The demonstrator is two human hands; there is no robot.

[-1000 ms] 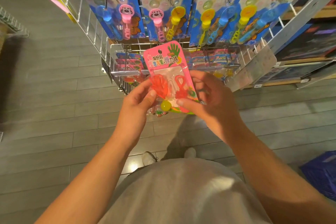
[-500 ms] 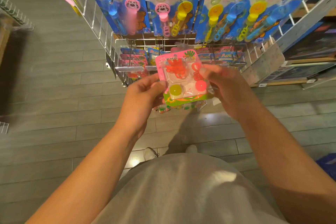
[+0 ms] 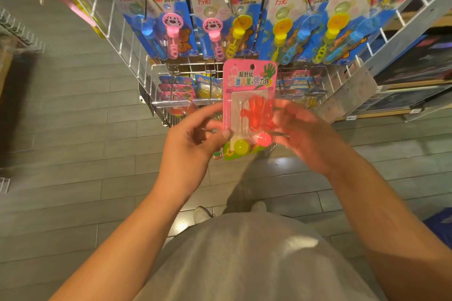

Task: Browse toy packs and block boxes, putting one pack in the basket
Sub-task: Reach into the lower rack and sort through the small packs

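Note:
A pink blister pack [image 3: 249, 85] with a red sticky hand, a yellow ball and a pink ball stands upright in front of me. My left hand [image 3: 193, 144] pinches its lower left edge, thumb on the front. My right hand [image 3: 308, 139] is blurred beside the pack's right edge, its fingers loosely spread; no firm grip shows. A blue object [image 3: 440, 223], perhaps the basket, shows at the right edge, mostly cut off.
A white wire display rack [image 3: 117, 39] stands ahead, hung with blue bubble-wand packs [image 3: 227, 24]. Below them a lower wire bin [image 3: 171, 102] holds more small packs. Shelves with flat boxes [image 3: 415, 61] run along the right. Grey plank floor lies to the left.
The pack has been tipped from lying flat back to upright, facing me. My right hand has loosened from its right side while the left keeps hold.

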